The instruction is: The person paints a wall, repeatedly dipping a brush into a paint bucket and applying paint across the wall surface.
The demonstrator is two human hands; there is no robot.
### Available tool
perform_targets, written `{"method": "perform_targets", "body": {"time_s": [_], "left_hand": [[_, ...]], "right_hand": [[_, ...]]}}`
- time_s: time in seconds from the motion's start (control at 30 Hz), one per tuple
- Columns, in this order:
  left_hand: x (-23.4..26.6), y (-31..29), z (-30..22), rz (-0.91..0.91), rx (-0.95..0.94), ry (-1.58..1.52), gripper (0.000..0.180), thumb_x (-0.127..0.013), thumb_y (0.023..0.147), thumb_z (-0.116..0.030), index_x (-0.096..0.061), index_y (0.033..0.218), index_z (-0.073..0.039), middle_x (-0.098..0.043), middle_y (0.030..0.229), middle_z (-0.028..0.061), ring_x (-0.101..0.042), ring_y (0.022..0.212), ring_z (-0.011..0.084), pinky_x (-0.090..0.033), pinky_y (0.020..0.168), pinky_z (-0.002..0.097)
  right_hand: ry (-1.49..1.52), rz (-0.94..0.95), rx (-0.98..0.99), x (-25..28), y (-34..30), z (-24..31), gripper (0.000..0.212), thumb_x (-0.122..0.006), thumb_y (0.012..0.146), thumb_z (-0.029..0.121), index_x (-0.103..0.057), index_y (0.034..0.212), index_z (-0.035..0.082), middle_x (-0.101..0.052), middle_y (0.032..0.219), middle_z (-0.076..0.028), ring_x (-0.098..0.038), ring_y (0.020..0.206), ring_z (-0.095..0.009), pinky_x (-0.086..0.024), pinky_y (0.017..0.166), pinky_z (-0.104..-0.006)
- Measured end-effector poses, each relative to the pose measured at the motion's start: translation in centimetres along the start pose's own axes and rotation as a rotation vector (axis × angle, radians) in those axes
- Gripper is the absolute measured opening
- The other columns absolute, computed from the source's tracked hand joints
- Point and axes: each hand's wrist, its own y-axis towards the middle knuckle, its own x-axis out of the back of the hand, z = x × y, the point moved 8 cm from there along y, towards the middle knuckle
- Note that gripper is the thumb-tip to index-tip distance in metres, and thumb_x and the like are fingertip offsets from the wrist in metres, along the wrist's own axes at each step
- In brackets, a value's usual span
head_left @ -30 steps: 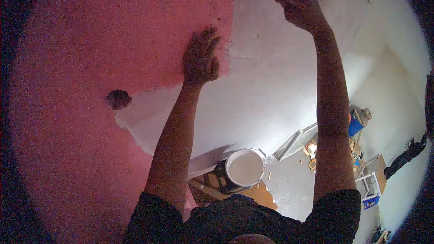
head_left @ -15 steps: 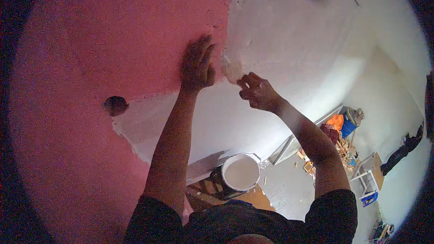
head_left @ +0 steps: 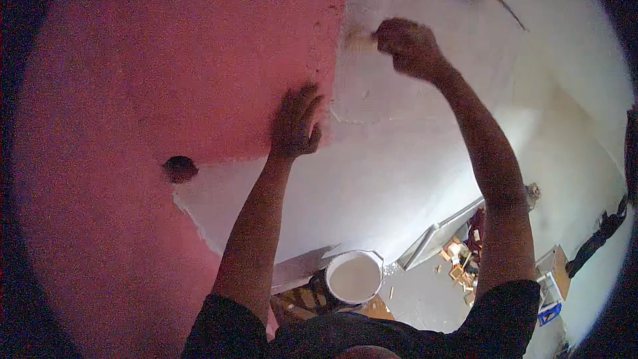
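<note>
L hand (head_left: 296, 123) is up by the pink wall (head_left: 199, 60), near the edge where pink meets the white part (head_left: 399, 143). Its fingers are spread a bit, wide & flat (can't tell if the palm touches). R hand (head_left: 407, 46) is higher up, in front of the white part, curled tight round a tool (head_left: 359, 38). The tool is a pale brown blur, too smeary to tell what kind, & it sticks out L toward the pink edge. A dark round spot (head_left: 180, 169) is L of the L arm (head_left: 256, 219). Down low, a bucket (head_left: 327, 279) w/ pale stuff (head_left: 354, 278) in it is near the dark shirt (head_left: 345, 332). Wood bits (head_left: 456, 267) lie on the grey floor (head_left: 415, 302), R of the bucket.
</note>
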Motion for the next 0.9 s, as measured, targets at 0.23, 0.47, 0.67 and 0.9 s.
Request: {"method": "perform_targets", "body": {"time_s": [0.23, 0.47, 0.67, 0.9], "left_hand": [[-0.6, -0.9, 1.5, 0.069, 0.021, 0.041, 0.047, -0.048, 0.079, -0.023, -0.05, 0.121, -0.002, -0.044, 0.136, 0.0188, -0.039, 0.129, 0.0364, -0.025, 0.107, 0.0538], [-1.4, -0.5, 0.6, 0.144, 0.015, 0.008, 0.046, -0.048, 0.079, -0.023, -0.05, 0.12, -0.002, -0.042, 0.137, 0.0209, -0.039, 0.128, 0.0385, -0.025, 0.107, 0.0529], [-0.7, -2.3, 1.9, 0.16, 0.047, 0.099, 0.046, -0.047, 0.078, -0.016, -0.049, 0.122, -0.003, -0.044, 0.135, 0.0214, -0.039, 0.127, 0.0392, -0.026, 0.108, 0.0513], [-0.8, -10.4, 0.2, 0.141, 0.449, -0.324, 0.039, -0.041, 0.081, -0.011, -0.051, 0.117, -0.003, -0.046, 0.131, 0.0245, -0.044, 0.123, 0.0414, -0.031, 0.105, 0.0483]], "right_hand": [[-0.311, -0.319, 0.14, 7.7, 9.7, -4.7, 0.021, -0.058, 0.06, -0.005, -0.056, 0.077, 0.007, -0.061, 0.087, -0.008, -0.059, 0.083, -0.029, -0.05, 0.068, -0.0389], [-0.264, -0.34, -0.105, 11.0, 12.0, -8.7, 0.015, -0.054, 0.061, -0.004, -0.047, 0.068, 0.007, -0.054, 0.076, -0.009, -0.054, 0.081, -0.03, -0.043, 0.063, -0.0435], [-0.295, -0.246, 0.077, 3.5, 5.2, -3.7, 0.026, -0.065, 0.069, 0.012, -0.061, 0.094, 0.009, -0.06, 0.106, -0.012, -0.06, 0.095, -0.03, -0.053, 0.074, -0.0428], [0.27, 0.31, -0.253, -3.7, -15.5, 7.3, 0.031, -0.062, 0.083, 0.023, -0.058, 0.105, 0.003, -0.059, 0.098, -0.016, -0.061, 0.082, -0.029, -0.052, 0.067, -0.0407]]}}
